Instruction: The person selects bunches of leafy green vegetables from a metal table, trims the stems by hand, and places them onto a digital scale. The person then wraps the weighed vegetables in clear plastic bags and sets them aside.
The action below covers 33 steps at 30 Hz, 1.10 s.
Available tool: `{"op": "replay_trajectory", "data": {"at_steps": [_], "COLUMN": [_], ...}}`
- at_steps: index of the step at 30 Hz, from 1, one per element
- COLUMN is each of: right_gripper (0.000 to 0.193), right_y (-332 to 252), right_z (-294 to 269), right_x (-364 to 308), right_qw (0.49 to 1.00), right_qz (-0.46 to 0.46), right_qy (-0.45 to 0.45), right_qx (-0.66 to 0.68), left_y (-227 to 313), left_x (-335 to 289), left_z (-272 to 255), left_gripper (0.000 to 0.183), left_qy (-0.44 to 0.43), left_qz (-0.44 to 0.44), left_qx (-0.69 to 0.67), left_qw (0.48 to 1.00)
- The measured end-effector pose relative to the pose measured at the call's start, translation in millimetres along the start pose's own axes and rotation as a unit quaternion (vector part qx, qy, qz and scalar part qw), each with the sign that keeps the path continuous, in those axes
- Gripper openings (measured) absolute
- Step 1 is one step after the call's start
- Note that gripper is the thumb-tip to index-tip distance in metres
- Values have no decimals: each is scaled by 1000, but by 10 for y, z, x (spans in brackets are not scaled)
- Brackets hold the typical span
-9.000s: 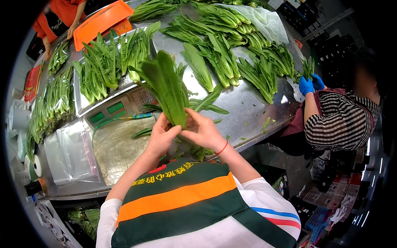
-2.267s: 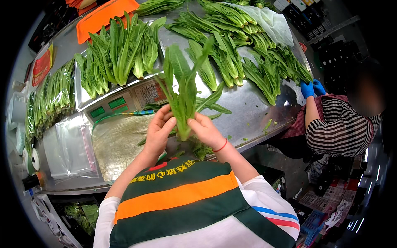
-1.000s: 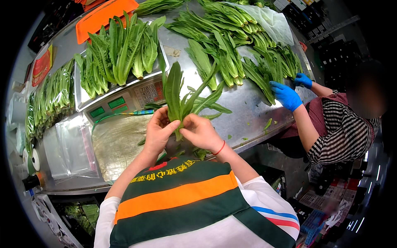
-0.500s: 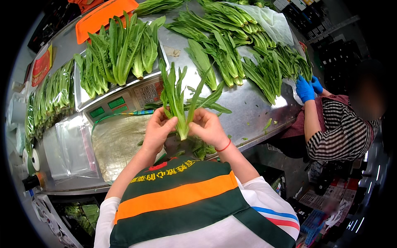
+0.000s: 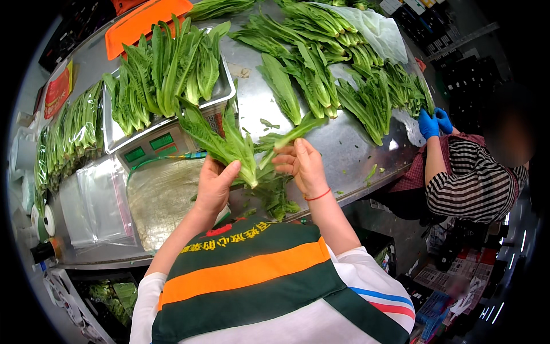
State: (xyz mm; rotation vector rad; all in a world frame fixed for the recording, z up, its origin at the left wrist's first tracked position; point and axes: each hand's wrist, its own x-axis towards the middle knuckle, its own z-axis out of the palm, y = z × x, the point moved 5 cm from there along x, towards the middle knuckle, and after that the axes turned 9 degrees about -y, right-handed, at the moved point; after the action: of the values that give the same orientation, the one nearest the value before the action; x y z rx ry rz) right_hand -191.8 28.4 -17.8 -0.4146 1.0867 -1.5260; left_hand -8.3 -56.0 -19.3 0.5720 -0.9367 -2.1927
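A small head of long-leaf lettuce (image 5: 234, 148) is gripped in my left hand (image 5: 214, 184), its pale cut base toward me and its leaves leaning up and left. To its right, my right hand (image 5: 305, 167) has its fingers apart and grips nothing that I can see. Just beyond those fingertips a loose lettuce leaf (image 5: 300, 129) slants up to the right. Under and between my hands lies a pile of loose leaves (image 5: 274, 196) at the table's near edge. More lettuce heads (image 5: 169, 74) stand in the metal tray (image 5: 226, 92) of a weighing scale (image 5: 163, 140).
Bagged greens (image 5: 69, 123), clear plastic bags (image 5: 94, 200) and a worn board (image 5: 160, 200) are on the left. Lettuce bunches (image 5: 312, 80) cover the far right of the metal table (image 5: 349, 155), where a co-worker's blue-gloved hands (image 5: 429, 123) handle greens. Behind the scale lies an orange tray (image 5: 134, 28).
My right hand has come off the lettuce head, moved right and opened. The head in my left hand now tilts left. The co-worker's gloved hands have shifted slightly.
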Motion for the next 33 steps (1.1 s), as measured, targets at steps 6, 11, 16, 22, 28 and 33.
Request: {"op": "replay_trajectory", "data": {"at_steps": [6, 11, 16, 22, 28, 33], "right_gripper": [39, 40, 35, 31, 35, 31], "right_y": [184, 298, 125, 102, 142, 118], "right_z": [430, 477, 442, 534, 440, 466], "right_x": [-108, -60, -79, -155, -97, -104], "right_qw": [964, 954, 976, 941, 963, 966], "right_qz": [62, 7, 26, 35, 13, -3], "right_qy": [-163, -171, -118, -225, -175, -148], "right_qx": [-199, -244, -181, -251, -206, -214], "left_y": [-13, 7, 103, -114, -83, -80], "left_x": [29, 23, 23, 4, 17, -3], "left_z": [40, -7, -132, 48, 118, 72], "left_gripper": [40, 44, 55, 64, 60, 60], "left_qy": [-19, -17, 100, -46, -65, -77], "left_qz": [3, 21, 59, -84, -86, -73], "left_qx": [146, 212, 266, 52, 3, 30], "left_qw": [989, 977, 957, 994, 994, 994]}}
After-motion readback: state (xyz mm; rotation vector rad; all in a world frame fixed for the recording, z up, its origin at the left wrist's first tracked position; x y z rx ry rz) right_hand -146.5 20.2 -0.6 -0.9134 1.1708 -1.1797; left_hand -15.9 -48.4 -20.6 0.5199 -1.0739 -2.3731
